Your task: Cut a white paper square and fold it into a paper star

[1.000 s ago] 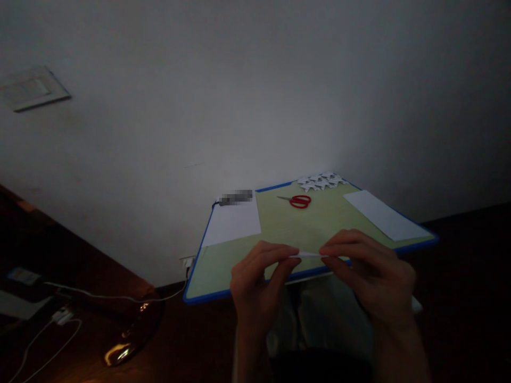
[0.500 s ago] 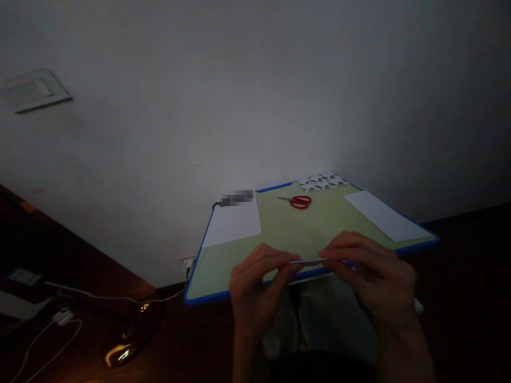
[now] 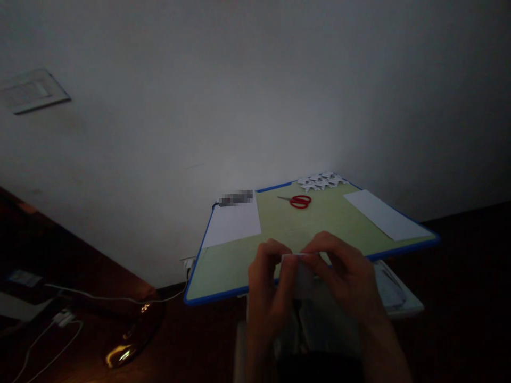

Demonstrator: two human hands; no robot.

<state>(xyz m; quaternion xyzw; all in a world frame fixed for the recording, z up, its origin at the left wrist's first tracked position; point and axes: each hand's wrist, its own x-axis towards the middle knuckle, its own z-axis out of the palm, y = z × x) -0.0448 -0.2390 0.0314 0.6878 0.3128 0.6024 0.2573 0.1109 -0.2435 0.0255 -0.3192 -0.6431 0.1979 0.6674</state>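
Observation:
A small piece of white paper (image 3: 304,279) is pinched between my two hands, just over the near edge of the table. My left hand (image 3: 271,287) grips its left side, thumb toward me and fingers behind. Closed on its top right part is my right hand (image 3: 345,274), thumb and fingertips pressed together. The paper hangs down between the hands, and its upper edge is partly covered by my fingers. Beyond the hands, red-handled scissors (image 3: 299,201) lie on the green tabletop (image 3: 279,229), blades pointing left.
Several folded white paper pieces (image 3: 322,182) sit in rows at the far right. White sheets lie at the left (image 3: 233,223) and right (image 3: 385,215) of the blue-edged table. The wall (image 3: 255,96) stands close behind. A white cable (image 3: 115,299) runs to an outlet.
My hands have come closer together, the left one shifting right and the right one shifting left. The paper, edge-on before, now shows a face hanging downward.

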